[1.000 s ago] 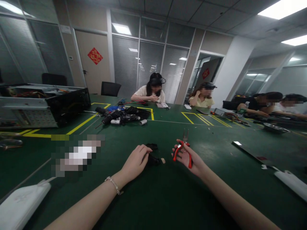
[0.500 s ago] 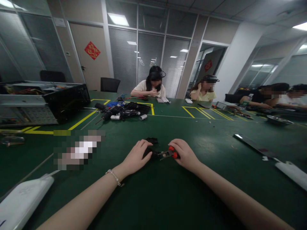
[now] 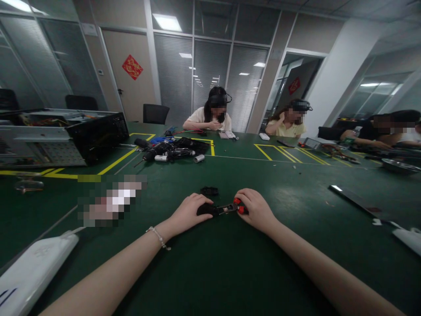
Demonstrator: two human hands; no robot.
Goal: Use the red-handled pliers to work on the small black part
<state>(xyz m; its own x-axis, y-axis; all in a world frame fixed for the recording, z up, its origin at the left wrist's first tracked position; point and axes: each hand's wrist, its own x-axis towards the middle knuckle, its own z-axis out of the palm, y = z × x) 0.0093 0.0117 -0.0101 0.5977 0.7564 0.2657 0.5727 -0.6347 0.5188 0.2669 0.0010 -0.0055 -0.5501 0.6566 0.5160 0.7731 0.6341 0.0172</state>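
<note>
My left hand [image 3: 188, 213] lies curled over a small black part [image 3: 205, 209] on the green table [image 3: 230, 263], pressing it down. My right hand [image 3: 255, 208] is closed round the red handles of a pair of pliers [image 3: 230, 207]. The metal jaws point left and meet the black part beside my left fingers. A second small black piece [image 3: 209, 191] lies on the table just beyond both hands.
An open computer case [image 3: 62, 136] stands at the far left. A heap of tools and a cordless drill [image 3: 167, 151] lies mid-table. White devices sit at the near left [image 3: 29, 272] and right edge [image 3: 408, 239]. Several people sit along the far side.
A second ago my right hand held the pliers upright, apart from the part. It has since turned them sideways and brought the jaws onto the black part under my left hand.
</note>
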